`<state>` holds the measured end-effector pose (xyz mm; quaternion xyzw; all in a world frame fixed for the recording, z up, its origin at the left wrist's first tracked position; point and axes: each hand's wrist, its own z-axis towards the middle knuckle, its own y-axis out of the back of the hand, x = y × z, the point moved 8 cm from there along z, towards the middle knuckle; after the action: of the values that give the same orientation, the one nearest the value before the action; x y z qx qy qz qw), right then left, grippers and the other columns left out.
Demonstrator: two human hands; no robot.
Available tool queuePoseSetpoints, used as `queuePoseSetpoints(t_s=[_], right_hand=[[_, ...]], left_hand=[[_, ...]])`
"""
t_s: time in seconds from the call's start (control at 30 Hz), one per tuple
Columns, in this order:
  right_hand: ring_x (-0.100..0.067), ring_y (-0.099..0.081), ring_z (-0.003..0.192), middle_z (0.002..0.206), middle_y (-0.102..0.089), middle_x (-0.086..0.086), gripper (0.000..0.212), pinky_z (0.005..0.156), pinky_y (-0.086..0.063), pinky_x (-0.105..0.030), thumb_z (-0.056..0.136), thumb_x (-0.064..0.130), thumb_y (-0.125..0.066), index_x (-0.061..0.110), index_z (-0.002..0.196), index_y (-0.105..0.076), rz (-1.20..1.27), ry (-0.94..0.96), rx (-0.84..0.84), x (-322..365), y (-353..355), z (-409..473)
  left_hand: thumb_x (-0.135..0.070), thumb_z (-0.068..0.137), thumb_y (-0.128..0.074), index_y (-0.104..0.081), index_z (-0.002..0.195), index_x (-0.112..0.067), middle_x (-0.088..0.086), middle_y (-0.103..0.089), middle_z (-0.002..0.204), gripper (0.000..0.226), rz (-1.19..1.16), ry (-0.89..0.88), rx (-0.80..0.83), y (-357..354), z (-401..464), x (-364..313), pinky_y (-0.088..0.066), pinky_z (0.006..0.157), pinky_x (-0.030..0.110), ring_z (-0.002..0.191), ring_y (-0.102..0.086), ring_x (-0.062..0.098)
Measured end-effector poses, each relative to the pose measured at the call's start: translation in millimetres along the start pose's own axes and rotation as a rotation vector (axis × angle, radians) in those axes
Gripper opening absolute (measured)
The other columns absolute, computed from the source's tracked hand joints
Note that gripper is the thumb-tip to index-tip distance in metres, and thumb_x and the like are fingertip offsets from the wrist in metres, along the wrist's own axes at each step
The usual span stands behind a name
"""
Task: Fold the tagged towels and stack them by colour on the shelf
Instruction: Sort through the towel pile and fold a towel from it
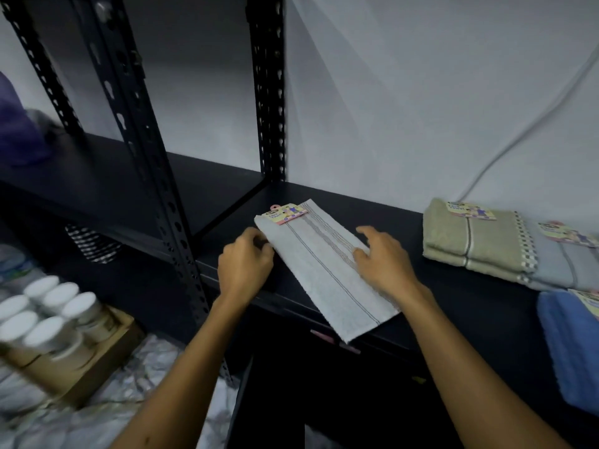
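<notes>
Towel point(324, 270) between hands; left hand point(244, 264) curls on its edge, right hand point(384, 260) presses flat, fingers relaxed; align edges before folding.

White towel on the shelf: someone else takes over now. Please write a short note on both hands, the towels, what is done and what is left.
Left hand: fingers curled at the left edge of the white towel, seemingly pinching it.
Right hand: resting on its right edge, fingers relaxed.
The towel lies as a long strip on the black shelf, near end over the front edge.
Done: beige towels stacked folded, grey towel beside them, blue towel nearer.
Left: finish folding the white towel and place it as its own pile.
</notes>
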<state>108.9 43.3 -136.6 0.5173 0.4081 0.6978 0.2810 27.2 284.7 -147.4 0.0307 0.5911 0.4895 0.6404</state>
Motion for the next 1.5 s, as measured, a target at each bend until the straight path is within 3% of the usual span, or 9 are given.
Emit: queuePoseSetpoints(t_s=[0.13, 0.27, 0.43, 0.57, 0.7, 0.97, 1.17, 1.23, 1.5], right_hand=[[-0.031, -0.059, 0.097, 0.115, -0.058, -0.007, 0.048, 0.077, -0.052, -0.039, 0.095, 0.034, -0.050, 0.023, 0.140, -0.037, -0.109, -0.038, 0.086, 3.9, -9.0, -20.2], [-0.036, -0.057, 0.101, 0.118, -0.052, -0.009, 0.048, 0.072, -0.036, -0.035, 0.098, 0.045, -0.042, 0.025, 0.141, -0.033, -0.217, -0.101, 0.053, 9.8, -4.0, -71.9], [-0.034, -0.062, 0.098, 0.116, -0.063, -0.006, 0.054, 0.072, -0.045, -0.038, 0.099, 0.044, -0.046, 0.027, 0.147, -0.029, -0.196, -0.047, -0.088, 14.3, -0.1, -133.1], [-0.016, -0.063, 0.095, 0.108, -0.063, 0.009, 0.052, 0.084, -0.052, -0.036, 0.091, 0.032, -0.065, 0.037, 0.139, -0.046, 0.359, -0.029, -0.114, -9.8, -27.6, -172.3], [-0.017, -0.066, 0.105, 0.130, -0.058, 0.006, 0.052, 0.089, -0.057, -0.044, 0.091, 0.022, -0.067, 0.048, 0.133, -0.051, 0.854, -0.100, -0.058, -31.7, -54.0, -186.1], [-0.008, -0.066, 0.091, 0.096, -0.074, -0.001, 0.027, 0.082, -0.049, -0.019, 0.092, 0.009, -0.063, 0.029, 0.109, -0.070, 1.026, -0.052, -0.159, -30.2, -35.2, -169.6], [-0.016, -0.054, 0.073, 0.073, -0.066, -0.014, 0.032, 0.072, -0.048, -0.014, 0.091, 0.003, -0.065, 0.029, 0.107, -0.071, 1.121, -0.084, -0.131, -29.4, -34.8, -167.6], [-0.019, -0.053, 0.076, 0.081, -0.064, -0.027, 0.031, 0.073, -0.048, -0.015, 0.090, 0.004, -0.066, 0.030, 0.106, -0.072, 1.122, -0.093, -0.120, -29.9, -33.6, -167.1], [-0.008, -0.067, 0.077, 0.079, -0.075, -0.011, 0.029, 0.070, -0.052, -0.014, 0.087, -0.004, -0.067, 0.019, 0.103, -0.073, 1.095, -0.063, -0.162, -17.6, 7.2, -149.0]], left_hand=[[-0.023, 0.089, -0.063, -0.063, 0.088, -0.023, -0.006, -0.056, 0.054, 0.001, -0.170, 0.047, -0.109, 12.7, -66.6, -6.1, -0.046, 0.062, 0.032, 0.058, -0.058, 0.015], [-0.033, 0.091, -0.067, -0.059, 0.111, -0.035, 0.001, -0.066, 0.069, 0.022, -0.491, 0.215, 0.116, -6.4, -105.6, 8.9, -0.050, 0.066, 0.029, 0.069, -0.066, 0.011], [-0.004, 0.095, -0.059, -0.042, 0.137, -0.039, 0.013, -0.074, 0.097, 0.057, -0.852, 0.259, 0.364, -22.1, -132.9, 7.3, -0.057, 0.075, 0.033, 0.091, -0.072, 0.026], [0.007, 0.091, -0.058, -0.044, 0.138, -0.044, 0.015, -0.069, 0.111, 0.071, -0.865, 0.198, 0.464, -24.5, -148.0, 18.2, -0.056, 0.083, 0.040, 0.102, -0.069, 0.032], [0.000, 0.094, -0.058, -0.055, 0.135, -0.028, 0.007, -0.068, 0.122, 0.050, -0.930, 0.196, 0.490, -25.1, -155.7, 22.0, -0.054, 0.084, 0.030, 0.111, -0.066, 0.023], [-0.016, 0.083, -0.068, -0.080, 0.094, -0.021, 0.002, -0.075, 0.104, 0.018, -0.860, 0.189, 0.386, -23.6, -139.0, 21.4, -0.052, 0.088, 0.026, 0.102, -0.068, 0.014], [0.001, 0.089, -0.064, -0.071, 0.104, -0.010, -0.011, -0.070, 0.071, 0.020, -0.854, 0.187, 0.412, -25.2, -135.2, 15.7, -0.051, 0.066, 0.013, 0.073, -0.067, 0.002], [-0.001, 0.090, -0.064, -0.073, 0.102, -0.011, -0.006, -0.074, 0.079, 0.018, -0.843, 0.203, 0.401, -23.6, -134.3, 16.0, -0.052, 0.067, 0.014, 0.079, -0.069, 0.003], [-0.010, 0.075, -0.072, -0.075, 0.100, -0.013, 0.005, -0.076, 0.084, 0.025, -0.880, 0.148, 0.392, 0.4, -108.2, -11.7, -0.055, 0.073, 0.021, 0.080, -0.070, 0.010]])
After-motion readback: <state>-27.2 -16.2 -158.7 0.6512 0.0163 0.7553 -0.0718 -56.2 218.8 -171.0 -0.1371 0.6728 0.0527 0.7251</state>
